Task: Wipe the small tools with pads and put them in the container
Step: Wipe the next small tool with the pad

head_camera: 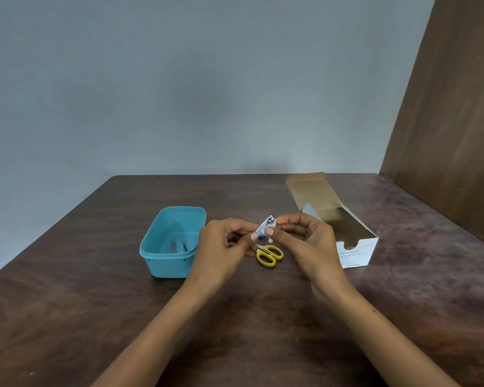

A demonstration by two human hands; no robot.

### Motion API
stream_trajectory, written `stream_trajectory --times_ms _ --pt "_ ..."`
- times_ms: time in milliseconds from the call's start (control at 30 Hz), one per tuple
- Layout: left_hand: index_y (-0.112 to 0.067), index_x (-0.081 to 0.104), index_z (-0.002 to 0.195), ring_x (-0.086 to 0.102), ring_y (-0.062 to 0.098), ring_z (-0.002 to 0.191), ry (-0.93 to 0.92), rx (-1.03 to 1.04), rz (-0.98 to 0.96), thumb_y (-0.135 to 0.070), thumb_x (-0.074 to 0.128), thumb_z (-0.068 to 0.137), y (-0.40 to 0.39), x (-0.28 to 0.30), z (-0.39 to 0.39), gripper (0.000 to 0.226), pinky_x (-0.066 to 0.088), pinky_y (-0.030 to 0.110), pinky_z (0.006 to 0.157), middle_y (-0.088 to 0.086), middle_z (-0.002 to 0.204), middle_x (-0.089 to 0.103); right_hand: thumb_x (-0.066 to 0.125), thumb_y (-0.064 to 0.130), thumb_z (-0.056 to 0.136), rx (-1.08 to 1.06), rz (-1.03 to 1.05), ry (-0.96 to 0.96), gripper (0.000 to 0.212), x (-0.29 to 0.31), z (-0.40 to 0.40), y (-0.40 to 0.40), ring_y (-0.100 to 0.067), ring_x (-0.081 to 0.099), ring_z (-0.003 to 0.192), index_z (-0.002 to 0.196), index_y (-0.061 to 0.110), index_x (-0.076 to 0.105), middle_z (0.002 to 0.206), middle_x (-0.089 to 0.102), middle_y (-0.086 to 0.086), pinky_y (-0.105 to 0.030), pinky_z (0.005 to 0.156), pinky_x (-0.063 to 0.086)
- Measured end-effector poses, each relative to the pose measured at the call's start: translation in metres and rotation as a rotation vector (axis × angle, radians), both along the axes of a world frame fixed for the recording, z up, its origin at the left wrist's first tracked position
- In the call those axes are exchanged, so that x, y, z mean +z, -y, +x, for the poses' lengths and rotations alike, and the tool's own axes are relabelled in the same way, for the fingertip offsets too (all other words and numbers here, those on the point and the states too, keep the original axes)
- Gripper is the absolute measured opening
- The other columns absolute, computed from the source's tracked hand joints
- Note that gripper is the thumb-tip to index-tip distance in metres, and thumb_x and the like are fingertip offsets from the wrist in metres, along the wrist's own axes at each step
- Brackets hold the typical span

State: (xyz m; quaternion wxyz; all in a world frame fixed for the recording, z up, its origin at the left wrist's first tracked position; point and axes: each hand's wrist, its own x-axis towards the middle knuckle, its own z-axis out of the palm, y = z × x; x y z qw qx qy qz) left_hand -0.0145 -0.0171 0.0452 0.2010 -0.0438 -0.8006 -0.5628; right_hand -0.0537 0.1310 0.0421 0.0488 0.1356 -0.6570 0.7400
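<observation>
Dark wooden table [67, 317] filling lower frame, grey wall behind. Left hand [224, 247] and right hand [308, 241] meeting at centre, both pinching small metal tool [266, 223] with white pad [271, 225]; tool type hard telling, partly hiding behind fingertips. Yellow scissors [270, 255] lying just below hands. Teal container [171, 244] sitting left, dim items inside. Open box [352, 247] right, reading "Alcohol Swabs", first letter cut off.

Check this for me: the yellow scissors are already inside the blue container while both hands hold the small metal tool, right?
Not quite. The head view shows the yellow scissors lying on the table, right of the blue container. Both hands, left and right, do hold the small metal tool.
</observation>
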Motion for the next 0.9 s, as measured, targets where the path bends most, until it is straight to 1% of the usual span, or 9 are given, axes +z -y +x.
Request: stream_trajectory --times_ms 100,233,333,400,533,600,700,800,900 --pt "-0.008 0.074 0.096 0.069 0.008 0.065 0.018 0.003 -0.018 0.000 0.065 0.085 0.0014 0.0006 -0.0006 0.016 0.058 0.022 0.063 0.003 0.077 0.072 0.081 0.006 0.068 0.012 0.031 -0.014 0.029 -0.0018 -0.0004 -0.0002 -0.011 0.070 0.077 0.090 0.008 0.062 0.080 0.072 -0.005 -0.018 0.064 0.052" --pt "-0.015 0.074 0.090 0.070 0.011 0.067 0.030 -0.011 -0.034 -0.002 0.066 0.084 -0.0002 -0.0017 -0.0004 0.016 0.059 0.025 0.064 0.002 0.075 0.073 0.084 0.012 0.065 -0.006 0.036 -0.052 0.035 -0.0044 -0.0003 -0.0016 -0.017 0.071 0.079 0.087 0.014 0.057 0.079 0.072 -0.008 -0.024 0.067 0.055" --pt "-0.015 0.074 0.091 0.071 0.012 0.068 0.039 -0.007 -0.030 -0.003 0.066 0.084 -0.0010 -0.0024 -0.0002 0.015 0.060 0.025 0.065 0.004 0.075 0.073 0.084 0.011 0.065 -0.014 0.036 -0.047 0.035 -0.0047 -0.0015 -0.0018 -0.016 0.071 0.077 0.085 0.014 0.055 0.078 0.072 -0.007 -0.025 0.067 0.055" --pt "-0.012 0.073 0.089 0.070 0.011 0.066 0.053 -0.012 0.023 -0.001 0.066 0.084 -0.0012 -0.0021 0.0007 0.014 0.059 0.024 0.063 0.006 0.073 0.073 0.083 0.007 0.065 0.014 0.035 -0.035 0.036 -0.0044 -0.0016 -0.0022 -0.014 0.071 0.076 0.086 0.013 0.054 0.076 0.072 -0.005 -0.022 0.065 0.053" --pt "-0.014 0.073 0.083 0.069 0.008 0.061 0.087 -0.022 0.146 0.002 0.065 0.084 -0.0002 -0.0002 0.0025 0.017 0.057 0.021 0.060 -0.001 0.064 0.070 0.080 -0.001 0.068 0.073 0.046 -0.058 0.035 -0.0028 -0.0014 -0.0018 -0.011 0.070 0.075 0.087 0.009 0.053 0.078 0.071 -0.005 -0.019 0.064 0.052" --pt "-0.011 0.073 0.085 0.069 0.008 0.062 0.098 -0.027 0.153 0.001 0.065 0.084 -0.0004 0.0008 0.0025 0.015 0.057 0.021 0.061 0.002 0.065 0.070 0.079 0.001 0.070 0.055 0.077 -0.108 0.031 -0.0032 -0.0014 -0.0007 -0.013 0.069 0.074 0.087 0.007 0.053 0.080 0.069 -0.010 -0.020 0.065 0.053" --pt "-0.003 0.073 0.089 0.068 0.009 0.062 0.115 -0.046 0.180 0.000 0.066 0.083 -0.0024 0.0014 0.0038 0.010 0.057 0.021 0.061 0.008 0.067 0.070 0.079 0.010 0.073 0.000 0.107 -0.183 0.029 -0.0043 -0.0003 -0.0002 -0.015 0.067 0.072 0.081 0.013 0.052 0.075 0.066 -0.008 -0.023 0.066 0.053" --pt "0.002 0.072 0.094 0.069 0.010 0.062 0.171 -0.047 0.310 -0.001 0.066 0.083 -0.0041 0.0007 0.0033 0.013 0.056 0.019 0.060 0.012 0.070 0.071 0.081 0.007 0.069 -0.001 0.095 -0.187 0.034 -0.0035 -0.0010 -0.0025 -0.015 0.069 0.072 0.078 0.016 0.050 0.074 0.069 -0.007 -0.023 0.066 0.054" --pt "0.001 0.073 0.094 0.070 0.012 0.064 0.219 -0.044 0.405 -0.001 0.065 0.084 -0.0045 0.0013 0.0035 0.013 0.058 0.020 0.062 0.013 0.075 0.074 0.082 0.005 0.066 0.030 0.104 -0.153 0.037 -0.0022 -0.0021 -0.0034 -0.017 0.071 0.075 0.079 0.016 0.049 0.079 0.072 -0.011 -0.027 0.069 0.056"
